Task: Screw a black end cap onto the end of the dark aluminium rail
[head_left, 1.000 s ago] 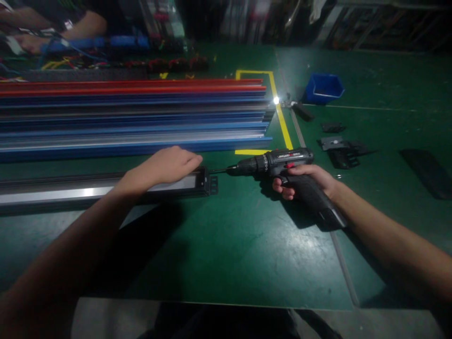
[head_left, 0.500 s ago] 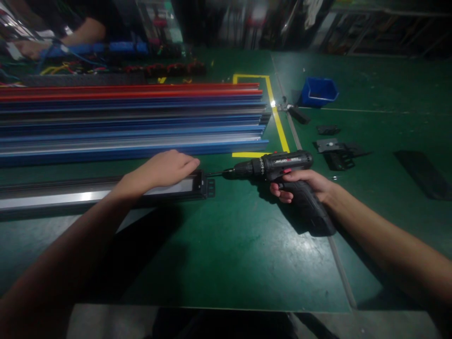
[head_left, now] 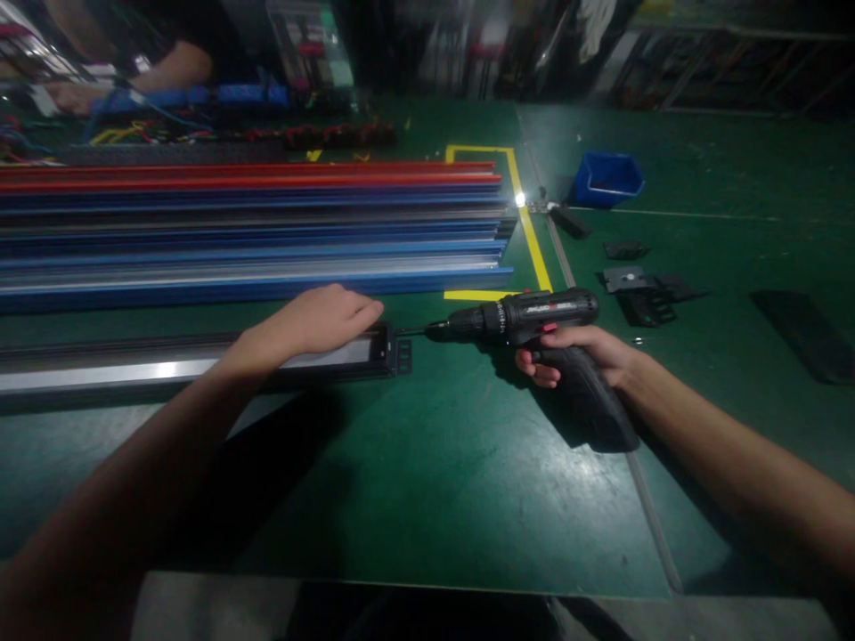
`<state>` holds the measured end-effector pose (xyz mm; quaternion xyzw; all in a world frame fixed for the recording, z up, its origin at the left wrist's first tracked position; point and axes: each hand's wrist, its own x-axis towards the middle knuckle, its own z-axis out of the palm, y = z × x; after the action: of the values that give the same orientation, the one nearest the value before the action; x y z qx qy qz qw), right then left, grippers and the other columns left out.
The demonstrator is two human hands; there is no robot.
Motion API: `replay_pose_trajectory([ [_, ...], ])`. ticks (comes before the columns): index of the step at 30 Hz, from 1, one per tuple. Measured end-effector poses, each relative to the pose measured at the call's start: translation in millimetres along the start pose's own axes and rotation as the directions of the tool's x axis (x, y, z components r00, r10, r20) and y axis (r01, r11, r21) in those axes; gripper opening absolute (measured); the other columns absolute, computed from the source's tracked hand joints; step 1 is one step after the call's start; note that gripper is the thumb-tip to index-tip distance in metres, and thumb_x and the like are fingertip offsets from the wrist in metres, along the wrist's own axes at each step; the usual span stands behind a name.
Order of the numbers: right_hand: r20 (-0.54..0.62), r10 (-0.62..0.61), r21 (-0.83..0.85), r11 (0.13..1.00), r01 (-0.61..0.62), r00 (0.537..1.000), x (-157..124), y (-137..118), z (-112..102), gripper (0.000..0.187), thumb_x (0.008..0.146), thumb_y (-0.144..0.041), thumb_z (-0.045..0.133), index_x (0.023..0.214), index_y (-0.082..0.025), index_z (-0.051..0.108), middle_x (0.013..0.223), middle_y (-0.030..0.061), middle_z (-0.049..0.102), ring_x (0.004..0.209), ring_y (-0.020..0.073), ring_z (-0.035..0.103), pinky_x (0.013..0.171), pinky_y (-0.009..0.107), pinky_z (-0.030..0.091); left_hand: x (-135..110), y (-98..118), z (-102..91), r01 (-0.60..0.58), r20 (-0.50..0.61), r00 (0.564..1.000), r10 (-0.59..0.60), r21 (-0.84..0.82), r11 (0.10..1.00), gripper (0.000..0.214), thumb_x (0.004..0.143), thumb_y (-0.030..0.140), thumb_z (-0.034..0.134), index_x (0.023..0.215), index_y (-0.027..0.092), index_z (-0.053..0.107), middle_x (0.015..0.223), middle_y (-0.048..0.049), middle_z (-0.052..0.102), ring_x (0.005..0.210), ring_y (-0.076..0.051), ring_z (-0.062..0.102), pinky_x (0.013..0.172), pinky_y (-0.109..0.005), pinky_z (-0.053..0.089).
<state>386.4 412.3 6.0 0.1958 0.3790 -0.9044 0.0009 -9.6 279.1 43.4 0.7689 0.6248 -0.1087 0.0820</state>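
Note:
My left hand (head_left: 321, 320) lies over a long black housing with a silvery strip (head_left: 166, 369), close to its right end. The thumb points right, and the other fingers curl over the far side, partly hidden. A black end cap with a slotted tab (head_left: 403, 356) closes that end. My right hand (head_left: 574, 347) is wrapped round the handle of a black cordless drill (head_left: 534, 312), index finger by the red switch. The drill lies level, its long bit (head_left: 411, 331) pointing left with the tip at the end cap. Whether a screw sits there is too small to tell.
Behind the housing lie several long blue, grey and red profiles (head_left: 267, 267). Yellow tape (head_left: 531, 240) marks their right end. Farther right are a blue bin (head_left: 607, 178), black brackets (head_left: 638, 285) and a dark flat object (head_left: 802, 329). Another person's arm (head_left: 180, 67) is at back left.
The whole view has shifted slightly, so everything appears a little farther right. Both hands, the drill and the housing keep about the same places relative to each other.

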Motion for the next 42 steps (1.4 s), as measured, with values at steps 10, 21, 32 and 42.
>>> replay_pose_trajectory([
  [10, 0.009, 0.009, 0.049, 0.999, -0.010, 1.000, 0.6, -1.4, 3.1, 0.027, 0.091, -0.026, 0.075, 0.107, -0.004, 0.073, 0.099, 0.0147, 0.075, 0.076, 0.0156, 0.070, 0.072, 0.028, 0.062, -2.2, 4.5, -4.3, -0.002, -0.007, 1.000, 0.002, -0.037, 0.999, 0.055, 0.106, 0.045, 0.022, 0.101, 0.025, 0.074, 0.099, -0.0083, 0.079, 0.084, -0.025, 0.069, 0.069, -0.035, 0.041],
  [21, 0.033, 0.020, 0.055, 0.998, -0.021, 0.999, 0.6, -1.4, 0.0, 0.034, 0.092, -0.028, 0.074, 0.113, -0.002, 0.073, 0.107, 0.0168, 0.077, 0.081, 0.0158, 0.072, 0.078, 0.027, 0.063, -1.6, 2.9, -2.1, -0.006, -0.003, 1.000, 0.006, -0.014, 1.000, 0.055, 0.107, 0.045, 0.021, 0.099, 0.024, 0.071, 0.098, -0.0086, 0.078, 0.083, -0.026, 0.067, 0.066, -0.035, 0.038],
  [32, 0.058, 0.011, 0.046, 0.999, -0.014, 0.998, 0.7, -1.2, -0.7, 0.030, 0.093, -0.027, 0.075, 0.110, -0.002, 0.074, 0.101, 0.0150, 0.076, 0.080, 0.0152, 0.073, 0.077, 0.026, 0.062, -1.1, 2.4, -1.3, 0.014, -0.006, 1.000, -0.014, -0.007, 1.000, 0.056, 0.107, 0.046, 0.022, 0.102, 0.024, 0.073, 0.100, -0.0076, 0.078, 0.085, -0.025, 0.069, 0.068, -0.033, 0.040],
  [42, 0.072, 0.006, 0.004, 1.000, -0.006, 0.997, 0.4, -0.9, -3.0, 0.030, 0.094, -0.028, 0.075, 0.109, -0.002, 0.073, 0.101, 0.0154, 0.075, 0.079, 0.0151, 0.072, 0.076, 0.026, 0.062, -0.3, 0.5, 0.3, 0.008, 0.007, 1.000, -0.008, -0.016, 1.000, 0.055, 0.107, 0.047, 0.022, 0.104, 0.024, 0.073, 0.102, -0.0087, 0.078, 0.087, -0.026, 0.069, 0.068, -0.035, 0.039],
])
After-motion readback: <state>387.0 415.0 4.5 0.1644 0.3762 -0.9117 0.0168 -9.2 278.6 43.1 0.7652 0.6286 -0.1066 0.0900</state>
